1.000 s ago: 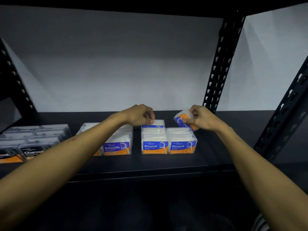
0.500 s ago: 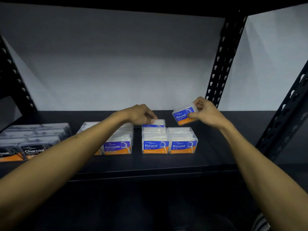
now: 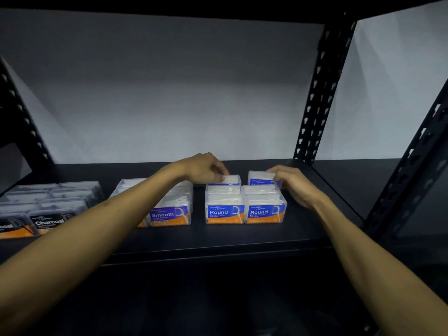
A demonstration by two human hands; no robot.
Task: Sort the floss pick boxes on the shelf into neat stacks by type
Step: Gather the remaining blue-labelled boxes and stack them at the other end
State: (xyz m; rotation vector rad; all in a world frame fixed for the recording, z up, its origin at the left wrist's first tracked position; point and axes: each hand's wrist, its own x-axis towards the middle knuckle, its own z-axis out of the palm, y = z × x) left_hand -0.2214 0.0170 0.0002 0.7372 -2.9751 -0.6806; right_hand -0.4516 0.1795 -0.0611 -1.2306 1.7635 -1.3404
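Clear floss pick boxes with blue-orange labels stand on the black shelf (image 3: 218, 241). Two front "Round" boxes (image 3: 225, 210) (image 3: 265, 210) sit side by side in the middle. Behind the left one, my left hand (image 3: 206, 169) pinches the top of a rear Round box (image 3: 229, 179). Behind the right one, my right hand (image 3: 294, 184) grips another Round box (image 3: 260, 178), set down level in the back row. A group of "Smooth" boxes (image 3: 169, 214) stands left of centre, and dark "Charcoal" boxes (image 3: 51, 209) fill the far left.
Black perforated uprights rise at the back right (image 3: 315, 112), the near right (image 3: 412, 170) and the left (image 3: 21, 117). A pale wall (image 3: 157, 93) closes the back. Another shelf runs overhead.
My right hand has brought the Round box down from the air and to the left, into the back row behind the right front box. My left hand has stayed on the rear left box.
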